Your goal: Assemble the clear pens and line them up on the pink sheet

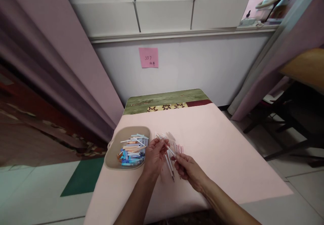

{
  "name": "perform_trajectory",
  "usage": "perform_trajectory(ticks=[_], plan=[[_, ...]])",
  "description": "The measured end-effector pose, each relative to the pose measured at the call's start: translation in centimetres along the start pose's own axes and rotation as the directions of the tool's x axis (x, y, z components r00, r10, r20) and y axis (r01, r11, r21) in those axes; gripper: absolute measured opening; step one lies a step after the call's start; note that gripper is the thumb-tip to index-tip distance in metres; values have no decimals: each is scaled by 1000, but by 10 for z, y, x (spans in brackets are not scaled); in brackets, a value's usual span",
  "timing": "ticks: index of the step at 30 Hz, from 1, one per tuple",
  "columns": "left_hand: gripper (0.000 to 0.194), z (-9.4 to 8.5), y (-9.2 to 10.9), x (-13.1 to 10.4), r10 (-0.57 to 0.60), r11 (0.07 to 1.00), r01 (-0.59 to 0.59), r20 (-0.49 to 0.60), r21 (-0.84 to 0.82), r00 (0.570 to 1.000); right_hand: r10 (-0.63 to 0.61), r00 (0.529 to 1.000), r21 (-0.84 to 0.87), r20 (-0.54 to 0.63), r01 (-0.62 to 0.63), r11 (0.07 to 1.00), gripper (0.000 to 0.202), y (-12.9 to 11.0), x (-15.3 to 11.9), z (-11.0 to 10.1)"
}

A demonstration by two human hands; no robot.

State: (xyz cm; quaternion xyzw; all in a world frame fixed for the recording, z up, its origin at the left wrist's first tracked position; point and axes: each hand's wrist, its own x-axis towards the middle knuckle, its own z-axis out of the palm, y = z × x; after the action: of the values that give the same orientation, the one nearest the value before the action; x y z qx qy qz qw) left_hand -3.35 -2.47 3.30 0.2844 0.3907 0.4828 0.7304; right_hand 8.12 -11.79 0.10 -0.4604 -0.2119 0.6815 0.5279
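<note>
Between my two hands runs a slim white pen [171, 149], tilted down to the right; I cannot tell whether it is a whole pen or only a part. My left hand [156, 153] pinches its upper end, and my right hand [187, 169] has closed fingers on the lower end. Under the hands lie several white pens [169, 166] with dark tips, partly covered. Pink-and-white pen pieces [180, 149] rest just behind my right hand. Left of my left hand sits a beige basket [110, 157] holding many blue, white and orange pens and pen parts [134, 150].
A pink cloth [222, 157] covers the table, whose green patterned far end [164, 96] shows. Behind it stands a white wall with a pink note [149, 58]. Pink curtains [88, 49] hang at the left, and a dark chair [296, 113] stands at the right.
</note>
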Motion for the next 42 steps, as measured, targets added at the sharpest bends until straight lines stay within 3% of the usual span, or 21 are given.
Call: perform_trajectory(ticks=[3, 5, 7, 9, 11, 14, 17, 19, 21, 23, 25, 28, 30, 32, 34, 37, 39, 42], plan=[[27, -1, 9, 3, 164, 985, -159, -85, 63, 983, -12, 1000, -127, -16, 10, 992, 46, 8, 0, -11], [28, -4, 17, 5, 319, 942, -297, -148, 155, 936, -31, 998, -230, -52, 19, 973, 45, 15, 1, -20], [29, -10, 22, 5, 423, 883, -373, -139, 285, 895, -42, 993, -275, -106, 12, 961, 46, 19, 3, -26], [28, -20, 18, 0, 403, 826, -341, -48, 448, 914, -61, 987, -263, -146, 21, 965, 46, 20, 5, -27], [25, -31, 6, -8, 252, 747, -229, 53, 624, 966, -77, 985, -244, -154, 38, 969, 45, 19, 8, -23], [24, -46, -19, -22, 49, 594, -62, 41, 802, 998, -55, 990, -301, -128, 14, 953, 38, 16, 11, -16], [25, -54, -33, -32, 70, 411, -80, 56, 908, 996, -98, 991, -526, -97, 33, 850, 33, 14, 16, -14], [24, -54, -31, -34, 131, 283, -147, 114, 948, 985, -157, 984, -652, -87, 63, 756, 32, 13, 20, -13], [25, -51, -26, -34, 169, 216, -200, 165, 956, 972, -175, 981, -703, -83, 66, 708, 32, 11, 21, -11], [30, -48, -24, -32, 178, 267, -246, 203, 932, 963, -165, 985, -718, -51, 79, 692, 30, 12, 21, -7], [37, -45, -25, -29, 137, 409, -260, 223, 875, 965, -165, 986, -726, 2, 115, 678, 29, 13, 16, -3], [42, -43, -23, -21, 51, 605, -177, 184, 776, 982, -169, 985, -779, 40, 137, 612, 29, 15, 3, -3], [43, -41, -13, -14, 103, 623, -165, 128, 765, 986, -180, 983, -854, 29, 118, 507, 26, 13, -5, -6], [42, -37, 1, -8, 272, 492, -254, 130, 833, 954, -216, 976, -917, 5, 91, 389, 24, 10, -10, -10], [39, -32, 13, -3, 378, 213, -303, 207, 929, 902, -273, 962, -950, -28, 60, 306, 27, 5, -9, -12], [37, -25, 13, 0, 281, -149, -239, 273, 960, 920, -329, 943, -960, -43, 53, 275, 28, -3, 3, -13], [35, -25, 4, 0, 211, -270, -191, 251, 944, 945, -377, 925, -956, -47, 67, 284, 24, -9, 11, -16], [30, -29, -11, -2, 171, -323, -182, 247, 929, 954, -422, 897, -968, -134, -27, 250, 22, -15, 18, -28]])
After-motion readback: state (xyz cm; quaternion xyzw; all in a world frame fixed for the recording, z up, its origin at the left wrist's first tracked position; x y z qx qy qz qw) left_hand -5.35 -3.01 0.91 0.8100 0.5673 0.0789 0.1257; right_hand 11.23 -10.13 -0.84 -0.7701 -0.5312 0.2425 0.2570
